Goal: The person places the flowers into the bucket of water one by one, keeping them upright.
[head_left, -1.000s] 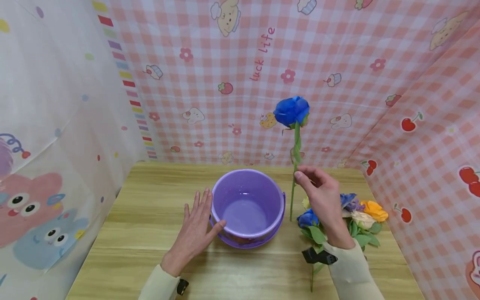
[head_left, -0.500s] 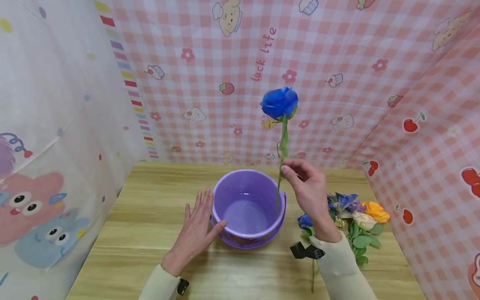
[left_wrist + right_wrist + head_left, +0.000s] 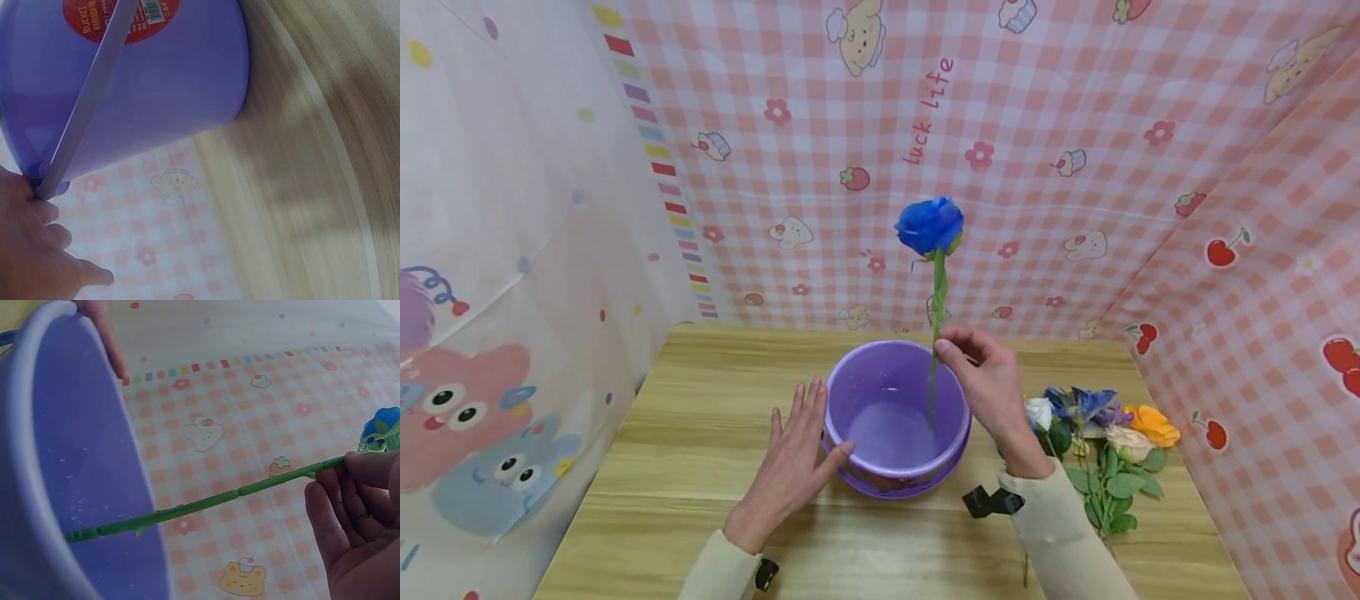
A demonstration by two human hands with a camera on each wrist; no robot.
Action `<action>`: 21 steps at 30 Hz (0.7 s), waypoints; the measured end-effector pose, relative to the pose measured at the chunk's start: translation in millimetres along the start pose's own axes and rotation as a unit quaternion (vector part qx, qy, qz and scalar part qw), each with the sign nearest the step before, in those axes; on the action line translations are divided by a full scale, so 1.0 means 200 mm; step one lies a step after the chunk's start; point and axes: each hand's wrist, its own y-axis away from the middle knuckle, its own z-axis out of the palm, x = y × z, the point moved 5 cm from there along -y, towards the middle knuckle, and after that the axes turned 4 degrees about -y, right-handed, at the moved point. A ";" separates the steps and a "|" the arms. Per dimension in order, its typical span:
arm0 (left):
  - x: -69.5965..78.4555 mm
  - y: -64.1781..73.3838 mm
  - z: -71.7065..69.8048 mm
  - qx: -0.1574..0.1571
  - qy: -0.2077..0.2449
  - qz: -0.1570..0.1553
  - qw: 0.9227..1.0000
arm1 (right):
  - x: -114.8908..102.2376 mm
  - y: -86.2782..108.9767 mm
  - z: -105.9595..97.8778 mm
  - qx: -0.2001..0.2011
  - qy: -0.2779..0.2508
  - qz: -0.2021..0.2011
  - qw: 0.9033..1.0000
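Observation:
A blue artificial rose stands upright in my right hand, its green stem pinched between thumb and fingers. The lower stem reaches down inside the purple bucket, and the right wrist view has the stem crossing past the rim. My left hand rests against the bucket's left side with straight fingers, the thumb at the rim. In the left wrist view, the fingers of that left hand touch the bucket near its handle. Water drops dot the bucket's inner wall.
Several more artificial flowers lie at the right of the wooden table, among them an orange flower, a cream flower and a white flower. A pink checked curtain hangs behind the table.
My right hand has carried the blue rose leftward from beside the bucket to over it, and the stem has dropped lower inside. The left hand has stayed at the bucket.

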 end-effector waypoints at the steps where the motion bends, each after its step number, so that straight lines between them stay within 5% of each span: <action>1: 0.00 0.00 0.00 0.000 0.001 0.000 1.000 | 0.01 0.00 0.01 -0.004 0.001 0.000 1.000; 21: 0.00 0.00 0.00 0.004 -0.003 0.001 1.000 | 0.24 0.01 0.10 -0.029 0.071 0.032 0.996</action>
